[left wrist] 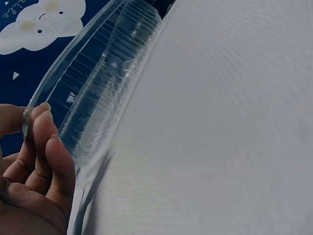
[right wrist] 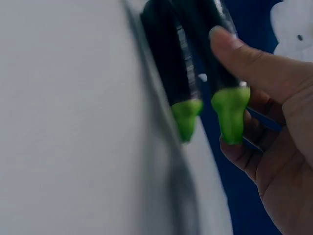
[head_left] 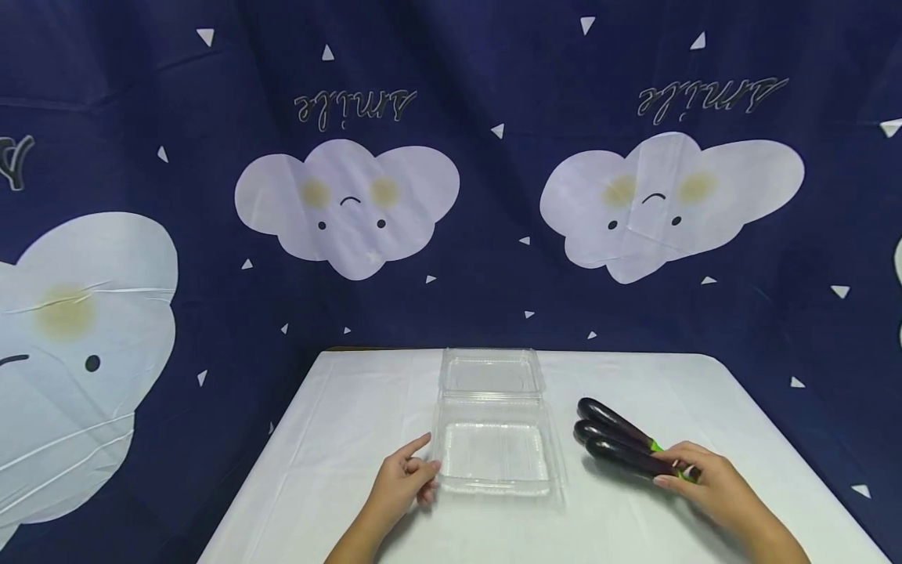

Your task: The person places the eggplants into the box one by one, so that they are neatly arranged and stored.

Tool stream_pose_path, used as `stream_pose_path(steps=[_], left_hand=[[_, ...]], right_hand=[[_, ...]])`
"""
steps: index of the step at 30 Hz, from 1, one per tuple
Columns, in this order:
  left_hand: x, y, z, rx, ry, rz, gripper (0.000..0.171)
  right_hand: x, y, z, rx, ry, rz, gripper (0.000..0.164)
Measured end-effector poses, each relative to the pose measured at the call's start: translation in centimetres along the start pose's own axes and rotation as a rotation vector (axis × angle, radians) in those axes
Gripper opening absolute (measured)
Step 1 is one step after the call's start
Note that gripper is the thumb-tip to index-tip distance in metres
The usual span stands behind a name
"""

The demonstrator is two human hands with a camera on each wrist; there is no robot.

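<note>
A clear plastic clamshell box [head_left: 496,450] lies open on the table, its lid [head_left: 491,374] folded back to the far side. At the near left edge of the box, my left hand [head_left: 403,482] pinches the rim; the left wrist view shows the fingers [left wrist: 53,161] against the clear wall. Three dark purple eggplants with green stem ends lie to the right of the box. My right hand [head_left: 713,479] grips the nearest eggplant [head_left: 623,456] near its green end, thumb on top. Another eggplant [right wrist: 168,58] shows beside the held one in the right wrist view.
A white cloth [head_left: 338,439] covers the table. Behind it hangs a dark blue curtain [head_left: 493,298] printed with clouds and small triangles. The table's far edge [head_left: 634,352] runs close to the curtain.
</note>
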State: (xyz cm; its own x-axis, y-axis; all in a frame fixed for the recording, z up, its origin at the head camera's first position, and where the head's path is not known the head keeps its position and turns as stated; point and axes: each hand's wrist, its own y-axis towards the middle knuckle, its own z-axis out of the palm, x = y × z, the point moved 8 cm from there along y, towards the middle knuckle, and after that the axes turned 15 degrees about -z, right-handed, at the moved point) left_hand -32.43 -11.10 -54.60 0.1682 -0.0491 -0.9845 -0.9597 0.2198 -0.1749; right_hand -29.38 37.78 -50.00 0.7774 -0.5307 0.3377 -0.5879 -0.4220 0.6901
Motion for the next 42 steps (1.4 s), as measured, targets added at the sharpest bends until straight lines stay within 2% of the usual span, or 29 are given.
stream_pose_path(steps=[5,9,15,24,30,37,42], left_hand=[[0.2,0.1,-0.1,-0.008,0.002,0.008,0.07],[0.0,0.0,-0.2,0.002,-0.006,0.026,0.073],[-0.2,0.0,0.1,0.024,-0.006,0.049,0.071],[0.1,0.1,0.0,0.036,-0.028,0.046,0.07],[-0.1,0.1,0.0,0.052,-0.015,0.051,0.071],[-0.1,0.3,-0.2,0.02,-0.013,0.041,0.071],[0.0,0.3,0.0,0.027,-0.028,0.058,0.07]], right_hand=[[1.1,2.6,-0.8,-0.024,0.021,0.008,0.036],[1.5,4.9,-0.1,-0.001,-0.004,0.011,0.034],[1.6,7.4,2.6,0.037,0.012,-0.009,0.033],[2.6,10.6,7.0,0.08,0.084,-0.049,0.033],[3.8,12.9,9.4,0.103,0.078,-0.123,0.031],[5.3,14.8,12.1,0.108,0.039,-0.229,0.031],[5.8,15.4,13.4,0.106,-0.007,-0.227,0.032]])
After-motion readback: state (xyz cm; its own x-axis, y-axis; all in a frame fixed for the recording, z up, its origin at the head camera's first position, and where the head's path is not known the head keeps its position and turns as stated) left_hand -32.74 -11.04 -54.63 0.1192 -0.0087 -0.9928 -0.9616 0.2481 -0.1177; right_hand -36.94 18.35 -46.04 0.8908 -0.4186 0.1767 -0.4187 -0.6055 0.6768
